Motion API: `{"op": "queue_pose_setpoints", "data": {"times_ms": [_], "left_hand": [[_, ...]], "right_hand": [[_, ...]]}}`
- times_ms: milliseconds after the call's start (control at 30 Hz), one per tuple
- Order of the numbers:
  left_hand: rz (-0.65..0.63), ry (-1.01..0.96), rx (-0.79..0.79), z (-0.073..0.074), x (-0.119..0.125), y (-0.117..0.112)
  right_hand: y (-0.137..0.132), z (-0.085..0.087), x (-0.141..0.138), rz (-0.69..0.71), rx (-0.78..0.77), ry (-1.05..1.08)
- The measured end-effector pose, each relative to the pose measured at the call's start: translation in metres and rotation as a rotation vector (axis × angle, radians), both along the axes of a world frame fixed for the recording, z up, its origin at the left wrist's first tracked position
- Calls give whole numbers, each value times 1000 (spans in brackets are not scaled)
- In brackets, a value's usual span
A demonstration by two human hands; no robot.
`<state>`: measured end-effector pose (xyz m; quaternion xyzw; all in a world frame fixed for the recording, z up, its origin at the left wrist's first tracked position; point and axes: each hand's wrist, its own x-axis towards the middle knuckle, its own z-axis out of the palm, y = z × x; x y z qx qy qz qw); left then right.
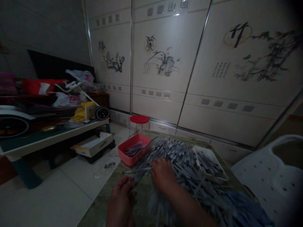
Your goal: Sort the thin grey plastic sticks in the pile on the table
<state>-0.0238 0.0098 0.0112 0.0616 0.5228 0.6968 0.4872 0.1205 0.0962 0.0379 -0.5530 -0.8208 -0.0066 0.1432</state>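
Note:
A big heap of thin grey sticks (182, 160) covers a small greenish table (142, 195). My right hand (162, 173) rests palm down on the heap's near left edge, fingers curled over a few sticks that jut out to the left. My left hand (121, 195) is lower on the table's front left part, fingers bent, its fingertips at the ends of those sticks. A red tray (133, 148) holding several sticks sits at the table's far left corner. A white tray (209, 162) with more sticks lies on the heap at the right.
A red stool (139, 119) stands behind the table before the painted wardrobe doors (165, 63). A cluttered low table (47, 126) and a white box (94, 144) on the floor are at the left. A white perforated plastic chair (272, 176) is at the right.

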Motion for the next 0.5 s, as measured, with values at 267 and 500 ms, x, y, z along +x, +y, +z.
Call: {"op": "queue_pose_setpoints", "data": {"times_ms": [267,500], "left_hand": [[39,12,28,-2,-11,0],[-21,33,72,-6,-6,-3]], "right_hand": [[14,-3,-16,42,-69,-50],[-27,9,15,13,-171,144]]}}
